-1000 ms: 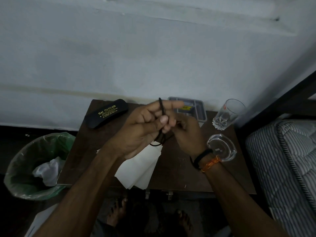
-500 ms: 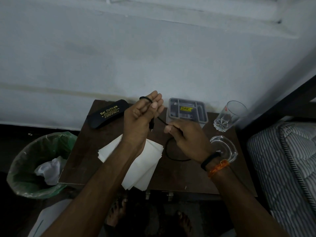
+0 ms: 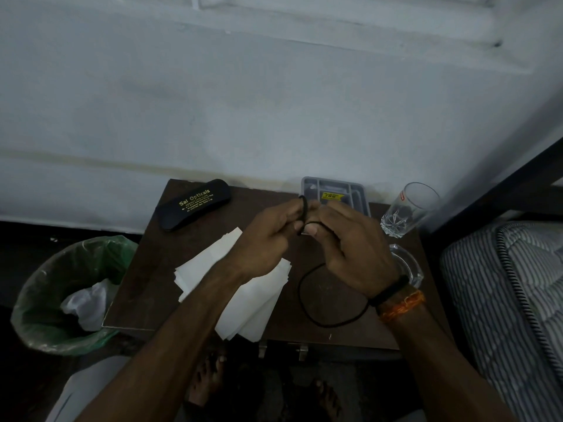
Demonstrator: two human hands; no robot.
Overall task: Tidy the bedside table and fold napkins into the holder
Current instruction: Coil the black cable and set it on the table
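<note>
Both hands meet above the middle of the table, each grip pinched on the same thin black cord (image 3: 304,295). Fingers of the left hand (image 3: 268,239) curl round a small bundle of its coils, and the right hand (image 3: 350,248) nips the cord just beside that bundle with thumb and fingers. From there the cord drops in one loose loop onto the dark brown wooden bedside table (image 3: 195,239) below the right wrist, which wears a black band and an orange thread.

A pale, stained wall rises behind the table; a striped grey mattress (image 3: 502,300) lies at the right. Bare feet show on the dark floor at the near edge.

At the far left of the table lies a black oblong spectacle case (image 3: 193,204) with gold lettering reading "Sai Opticals"; the smaller lines under it are too fine to read. Loose white paper napkins (image 3: 243,306) are fanned out under the left forearm.

Against the far wall sits a grey plastic compartment tray (image 3: 359,193) carrying a yellow label that cannot be read. Right of it stands a clear drinking glass (image 3: 408,210) with a small red mark, and nearer, a clear glass ashtray (image 3: 409,266). Left of the table, a green-lined waste bin (image 3: 73,293) holds crumpled white paper.
</note>
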